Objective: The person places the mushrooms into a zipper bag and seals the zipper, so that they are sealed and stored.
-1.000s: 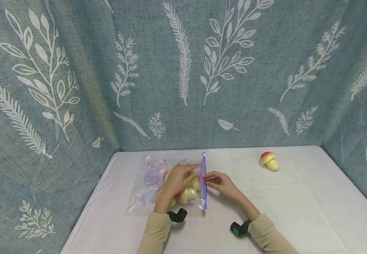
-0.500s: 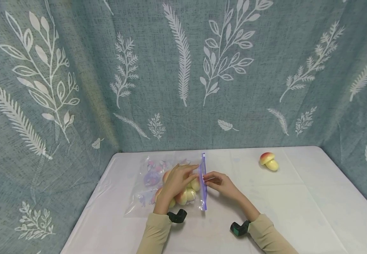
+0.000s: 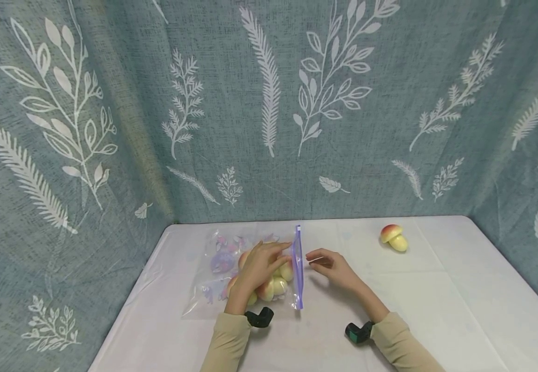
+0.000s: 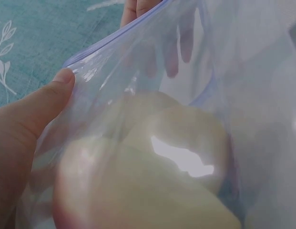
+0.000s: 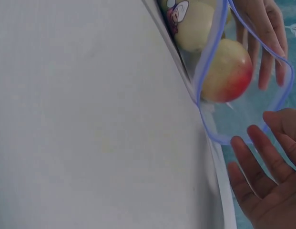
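A clear zip bag (image 3: 199, 302) with a purple rim lies on the table, its mouth standing open toward the right. Inside are several yellow toy mushrooms (image 3: 279, 285) with red-tinged caps, partly covered by my left hand (image 3: 260, 264). That hand holds the bag near its mouth; in the left wrist view the thumb (image 4: 50, 102) touches the rim and other fingers show through the film. My right hand (image 3: 336, 267) is just right of the mouth, fingers spread and loosely bent, holding nothing. The right wrist view shows a rounded yellow-and-red end (image 5: 229, 71) behind the rim.
Another toy mushroom (image 3: 394, 238) lies alone toward the back right of the white-covered table (image 3: 436, 310). A teal curtain (image 3: 231, 103) with white leaf prints hangs behind and along both sides.
My right hand has drawn back to the right, off the bag's rim, and its fingers have parted from it. The left hand stays in place on the bag.
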A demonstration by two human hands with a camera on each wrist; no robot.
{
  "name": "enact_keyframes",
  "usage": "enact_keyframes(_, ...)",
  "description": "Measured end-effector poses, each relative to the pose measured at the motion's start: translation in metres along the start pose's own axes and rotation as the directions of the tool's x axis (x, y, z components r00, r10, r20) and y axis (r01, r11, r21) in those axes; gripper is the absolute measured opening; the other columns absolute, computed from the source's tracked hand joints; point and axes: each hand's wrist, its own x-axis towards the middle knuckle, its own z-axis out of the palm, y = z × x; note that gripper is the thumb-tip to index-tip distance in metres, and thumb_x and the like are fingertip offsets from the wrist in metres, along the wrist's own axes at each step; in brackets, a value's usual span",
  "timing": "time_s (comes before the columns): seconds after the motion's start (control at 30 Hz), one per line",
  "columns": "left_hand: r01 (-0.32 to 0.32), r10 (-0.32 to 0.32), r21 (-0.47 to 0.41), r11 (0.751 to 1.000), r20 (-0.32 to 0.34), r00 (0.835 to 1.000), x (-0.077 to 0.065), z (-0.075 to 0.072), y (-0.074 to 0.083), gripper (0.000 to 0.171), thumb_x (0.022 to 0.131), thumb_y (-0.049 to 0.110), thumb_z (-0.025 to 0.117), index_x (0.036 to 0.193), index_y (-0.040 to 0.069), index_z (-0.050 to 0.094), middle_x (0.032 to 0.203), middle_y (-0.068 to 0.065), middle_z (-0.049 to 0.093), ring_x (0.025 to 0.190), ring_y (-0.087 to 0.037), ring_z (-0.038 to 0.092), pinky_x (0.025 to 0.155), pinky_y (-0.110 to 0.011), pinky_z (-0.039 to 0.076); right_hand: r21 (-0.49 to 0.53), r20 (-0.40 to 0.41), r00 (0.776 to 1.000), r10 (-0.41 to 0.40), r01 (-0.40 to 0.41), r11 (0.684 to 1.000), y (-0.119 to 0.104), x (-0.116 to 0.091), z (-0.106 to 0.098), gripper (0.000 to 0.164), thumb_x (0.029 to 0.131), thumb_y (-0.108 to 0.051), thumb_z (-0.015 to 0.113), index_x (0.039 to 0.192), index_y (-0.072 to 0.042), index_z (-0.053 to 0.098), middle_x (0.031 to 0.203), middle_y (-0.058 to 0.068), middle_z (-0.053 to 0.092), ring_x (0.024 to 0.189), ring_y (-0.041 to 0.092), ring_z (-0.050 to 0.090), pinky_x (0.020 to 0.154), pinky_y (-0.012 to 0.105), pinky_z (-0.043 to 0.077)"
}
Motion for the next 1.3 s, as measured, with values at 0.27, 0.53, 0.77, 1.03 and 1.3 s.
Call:
enact_keyframes(0.27, -0.004, 0.004, -0.008, 1.0, -0.004, 1.0, -0.001, 0.0, -0.001, 0.038, 0.088, 0.034, 0.061, 0.122, 0.017, 0.062, 0.119, 0.0, 0.064, 0.115, -0.023, 0.057, 0.107, -0.054, 0.03, -0.046, -0.034, 0.999, 0.02, -0.021, 0.999, 0.015, 0.0, -0.009, 0.024, 0.088, 0.0, 0.06, 0.111, 0.008, 0.059, 0.11, 0.025, 0.062, 0.096, 0.032, 0.064, 0.084, 0.027, 0.053)
enact_keyframes(0.53, -0.001, 0.001, 0.007, 1.0, -0.002, 1.0, -0.002, 0.001, -0.002, 0.038, 0.089, 0.036, 0.06, 0.122, 0.018, 0.062, 0.119, 0.001, 0.064, 0.115, -0.02, 0.056, 0.107, -0.054, 0.031, -0.041, -0.062, 0.995, 0.077, -0.079, 0.996, 0.03, -0.002, -0.021, 0.025, 0.088, -0.007, 0.063, 0.111, 0.002, 0.061, 0.112, 0.019, 0.063, 0.101, 0.033, 0.062, 0.084, 0.026, 0.053)
enact_keyframes(0.77, -0.019, 0.019, 0.011, 1.0, -0.012, 1.0, -0.002, 0.001, -0.003, 0.038, 0.089, 0.035, 0.06, 0.122, 0.017, 0.062, 0.12, 0.002, 0.064, 0.115, -0.022, 0.057, 0.107, -0.054, 0.031, -0.05, -0.071, 0.991, 0.11, -0.113, 0.992, 0.015, -0.008, -0.032, 0.027, 0.089, -0.003, 0.06, 0.114, 0.007, 0.058, 0.114, 0.025, 0.06, 0.105, 0.041, 0.058, 0.084, 0.02, 0.051)
enact_keyframes(1.03, -0.027, 0.027, 0.008, 1.0, -0.015, 1.0, -0.001, 0.002, -0.003, 0.037, 0.088, 0.036, 0.06, 0.121, 0.017, 0.063, 0.119, 0.003, 0.064, 0.114, -0.021, 0.057, 0.106, -0.055, 0.031, -0.066, -0.087, 0.988, 0.129, -0.135, 0.989, -0.003, -0.015, -0.042, 0.027, 0.088, 0.0, 0.06, 0.113, 0.01, 0.058, 0.114, 0.027, 0.06, 0.105, 0.043, 0.057, 0.084, 0.02, 0.05)
enact_keyframes(1.3, -0.025, 0.026, 0.021, 0.999, -0.014, 1.0, -0.001, 0.001, -0.002, 0.037, 0.089, 0.036, 0.06, 0.121, 0.018, 0.063, 0.119, 0.003, 0.064, 0.114, -0.019, 0.057, 0.107, -0.053, 0.032, -0.086, -0.124, 0.982, 0.139, -0.151, 0.985, -0.001, -0.021, -0.054, 0.028, 0.088, -0.001, 0.06, 0.114, 0.009, 0.057, 0.113, 0.027, 0.06, 0.104, 0.043, 0.058, 0.083, 0.022, 0.051)
